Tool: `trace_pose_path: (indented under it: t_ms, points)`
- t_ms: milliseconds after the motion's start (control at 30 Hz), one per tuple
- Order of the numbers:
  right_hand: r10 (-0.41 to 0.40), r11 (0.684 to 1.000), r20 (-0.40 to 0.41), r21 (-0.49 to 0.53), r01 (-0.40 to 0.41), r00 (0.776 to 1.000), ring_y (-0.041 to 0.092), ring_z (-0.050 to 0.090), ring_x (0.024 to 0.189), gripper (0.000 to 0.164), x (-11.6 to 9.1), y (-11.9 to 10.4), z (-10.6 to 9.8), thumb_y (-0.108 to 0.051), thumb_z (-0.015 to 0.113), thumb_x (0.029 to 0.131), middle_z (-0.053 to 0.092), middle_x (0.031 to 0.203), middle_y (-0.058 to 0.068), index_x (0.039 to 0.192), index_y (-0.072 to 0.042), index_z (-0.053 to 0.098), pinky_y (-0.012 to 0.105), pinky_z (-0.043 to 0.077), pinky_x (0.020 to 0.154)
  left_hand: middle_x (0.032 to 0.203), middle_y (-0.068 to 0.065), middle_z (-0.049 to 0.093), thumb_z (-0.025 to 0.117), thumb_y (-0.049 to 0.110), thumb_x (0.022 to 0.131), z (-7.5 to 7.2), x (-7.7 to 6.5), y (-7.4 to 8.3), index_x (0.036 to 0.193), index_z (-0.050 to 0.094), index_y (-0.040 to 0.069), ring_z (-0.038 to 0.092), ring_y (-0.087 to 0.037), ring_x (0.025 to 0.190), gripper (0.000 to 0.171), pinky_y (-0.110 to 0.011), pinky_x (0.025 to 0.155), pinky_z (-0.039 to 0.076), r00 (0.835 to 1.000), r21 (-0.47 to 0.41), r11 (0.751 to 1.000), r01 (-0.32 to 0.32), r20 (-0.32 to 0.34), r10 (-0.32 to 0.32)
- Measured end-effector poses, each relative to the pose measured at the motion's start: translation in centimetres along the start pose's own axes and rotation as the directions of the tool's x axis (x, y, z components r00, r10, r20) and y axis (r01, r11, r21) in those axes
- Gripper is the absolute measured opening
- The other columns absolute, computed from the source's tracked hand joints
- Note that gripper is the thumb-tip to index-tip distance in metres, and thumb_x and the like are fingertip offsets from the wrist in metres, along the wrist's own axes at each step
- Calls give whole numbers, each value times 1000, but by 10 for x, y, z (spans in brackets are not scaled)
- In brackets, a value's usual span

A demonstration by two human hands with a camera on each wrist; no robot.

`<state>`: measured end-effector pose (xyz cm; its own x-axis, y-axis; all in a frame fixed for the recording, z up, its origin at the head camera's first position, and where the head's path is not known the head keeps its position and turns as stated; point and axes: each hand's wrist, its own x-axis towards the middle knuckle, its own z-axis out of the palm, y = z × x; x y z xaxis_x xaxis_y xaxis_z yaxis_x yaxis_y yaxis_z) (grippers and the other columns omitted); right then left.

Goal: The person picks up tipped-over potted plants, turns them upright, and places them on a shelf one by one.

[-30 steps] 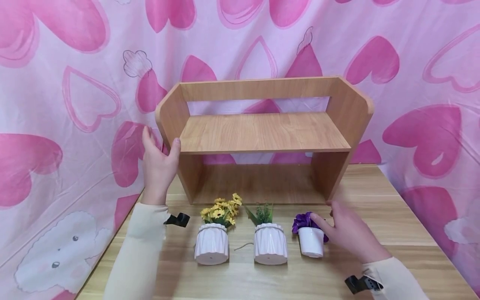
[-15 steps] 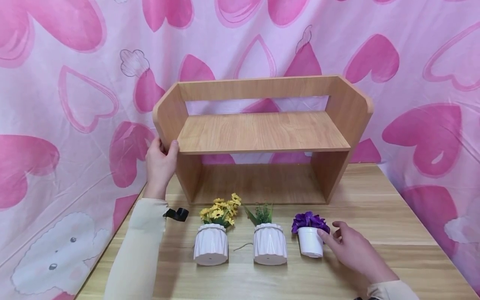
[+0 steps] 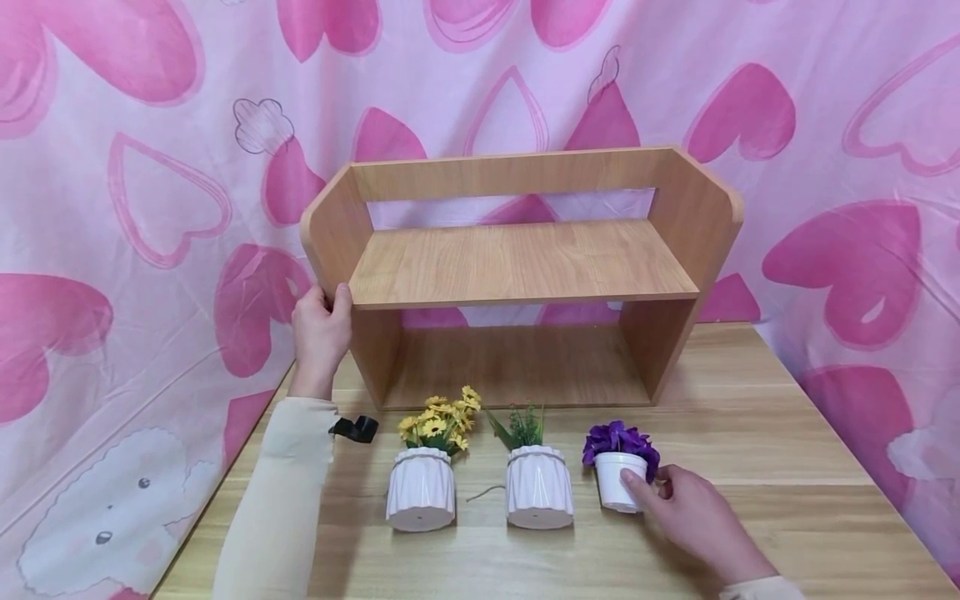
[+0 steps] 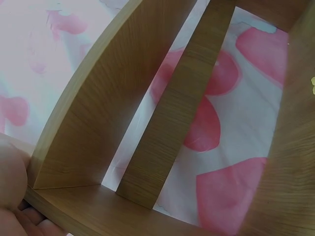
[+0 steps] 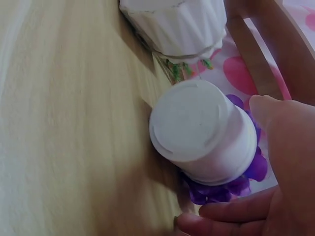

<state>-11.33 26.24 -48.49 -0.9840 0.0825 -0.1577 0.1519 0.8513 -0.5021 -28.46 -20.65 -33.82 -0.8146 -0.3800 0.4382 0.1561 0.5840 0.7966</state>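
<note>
My left hand [image 3: 321,335] grips the left side panel of a two-tier wooden shelf [image 3: 525,262], thumb on the front edge. The left wrist view shows part of that hand [image 4: 12,189] against the shelf's board [image 4: 93,108]. On the right, my right hand [image 3: 697,512] reaches beside a small white pot [image 3: 619,483] of purple flowers [image 3: 618,439]. Its thumb overlaps the pot in the head view. In the right wrist view, thumb and straight fingers spread around the pot's flower side [image 5: 197,128], without a visible firm hold.
Two ribbed white pots stand left of the purple one: one with yellow flowers [image 3: 422,492], one with green sprigs [image 3: 538,492]. A thin string [image 3: 486,493] lies between them. A pink heart-patterned cloth [image 3: 172,183] hangs behind the wooden table [image 3: 780,433].
My left hand has closed onto the shelf's side panel. My right hand has left the shelf's lower right corner and come down beside the purple-flower pot, its thumb now across it.
</note>
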Motion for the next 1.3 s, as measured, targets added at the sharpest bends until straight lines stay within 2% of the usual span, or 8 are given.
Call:
trace_pose_path:
  t_ms: [133, 300, 500, 733, 867, 1067, 1200, 1300]
  points:
    - [12, 1000, -10, -12, -12, 1000, 22, 54, 76, 66, 2, -3, 4, -74, 60, 99, 59, 78, 3, 88, -9, 63, 37, 45, 71, 119, -30, 74, 54, 35, 110, 0, 0, 0, 115, 70, -7, 66, -39, 107, 45, -51, 92, 53, 999, -12, 999, 34, 27, -34]
    - [26, 1000, 1, -17, -26, 1000, 22, 54, 77, 70, 4, -6, 7, -76, 59, 98, 60, 80, 3, 91, -7, 68, 37, 45, 71, 128, -29, 73, 53, 37, 110, 0, 0, 0, 121, 69, -6, 67, -39, 113, 47, -53, 96, 56, 997, -24, 997, 67, 49, -66]
    - [32, 999, 32, 40, -34, 999, 20, 52, 72, 63, 6, -8, 12, -70, 59, 101, 57, 75, 3, 83, -10, 63, 33, 41, 66, 115, -29, 73, 52, 39, 111, 0, -2, -1, 115, 68, -6, 66, -37, 106, 47, -42, 83, 52, 997, -10, 998, 69, 44, -69]
    - [62, 987, 48, 142, -68, 997, 18, 51, 68, 55, 7, -8, 12, -60, 64, 103, 56, 72, 2, 78, -11, 59, 31, 41, 62, 82, -22, 60, 54, 36, 110, 1, -3, -2, 93, 62, -3, 61, -35, 88, 44, -31, 63, 41, 1000, -5, 1000, 17, 2, -17]
    - [65, 982, 39, 172, -71, 997, 17, 56, 69, 50, 7, -6, 12, -55, 69, 101, 63, 74, 2, 84, -8, 67, 30, 44, 63, 86, -23, 65, 55, 35, 110, 1, -3, -2, 95, 64, -3, 62, -34, 90, 42, -28, 63, 41, 1000, -7, 1000, 18, 1, -18]
    - [73, 974, 20, 212, -76, 997, 16, 60, 72, 47, 5, -2, 10, -50, 75, 99, 69, 79, 3, 94, -3, 70, 29, 49, 64, 99, -29, 71, 53, 36, 111, 1, -3, -1, 102, 66, -5, 64, -36, 97, 44, -32, 69, 44, 999, 2, 999, 35, 20, -35]
    - [46, 978, -11, 202, -43, 999, 19, 65, 85, 62, 6, 0, 8, -51, 77, 97, 75, 96, 8, 115, 8, 71, 34, 55, 75, 104, -30, 73, 52, 38, 111, 1, -2, -2, 106, 67, -6, 65, -37, 98, 46, -33, 71, 46, 999, 6, 999, 40, 28, -40]
    - [34, 977, -23, 212, -28, 999, 24, 71, 98, 77, 6, 0, 8, -51, 79, 96, 78, 108, 16, 131, 15, 64, 44, 61, 87, 110, -31, 74, 51, 38, 111, 1, -1, -3, 110, 68, -7, 65, -39, 100, 48, -35, 73, 47, 999, 3, 999, 34, 29, -34]
